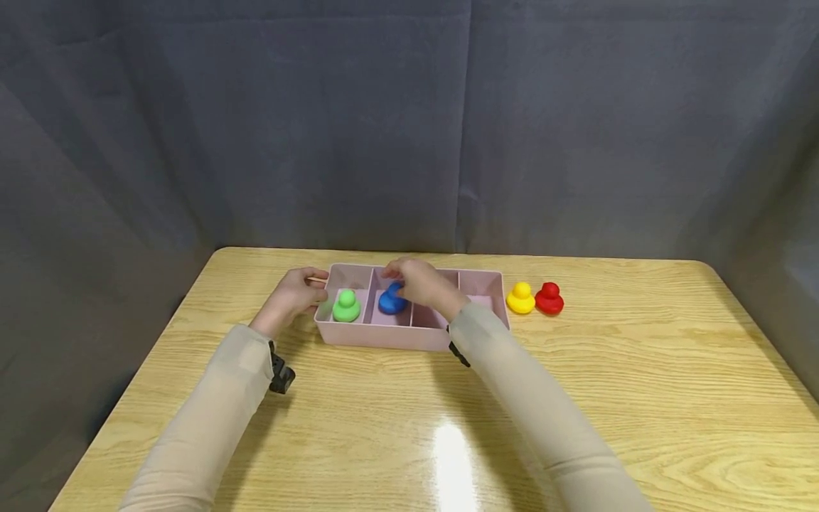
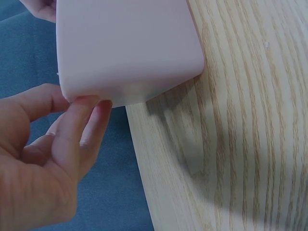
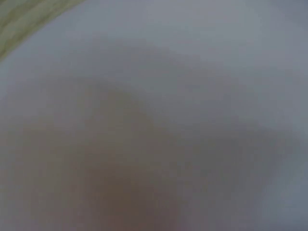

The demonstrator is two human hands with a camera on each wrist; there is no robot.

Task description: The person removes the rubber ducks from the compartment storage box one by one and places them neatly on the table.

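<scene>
The right hand (image 1: 416, 281) curls its fingers down over a blue duck (image 1: 392, 301), gripping it inside the second compartment from the left of a pink tray (image 1: 384, 334). The left hand (image 1: 296, 293) holds the tray's left end wall, fingertips (image 2: 89, 108) pressed against its outer face. Just beyond those fingers, a green duck (image 1: 346, 306) sits in the leftmost compartment. Well to the right of the right hand, outside the tray, a yellow duck (image 1: 521, 298) and a red duck (image 1: 549, 299) stand touching on the wooden table (image 1: 640, 398). The right wrist view is a blur.
</scene>
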